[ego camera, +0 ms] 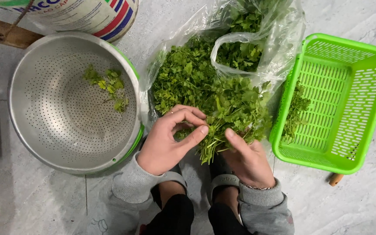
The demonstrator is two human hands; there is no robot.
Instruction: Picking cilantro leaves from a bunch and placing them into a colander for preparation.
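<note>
In the middle of the frame, the left hand (166, 146) and the right hand (246, 161) hold a bunch of green herbs (223, 117), their fingers pinching its stems. The bunch comes out of a clear plastic bag (279, 52) on the floor (31, 204). A metal colander (44, 113) with few leaves stands left, a green plastic basket (370, 109) right.

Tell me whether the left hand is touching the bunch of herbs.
Touching. The head view shows the left hand with its fingers pinching stems of the bunch of herbs, no gap between them.
</note>
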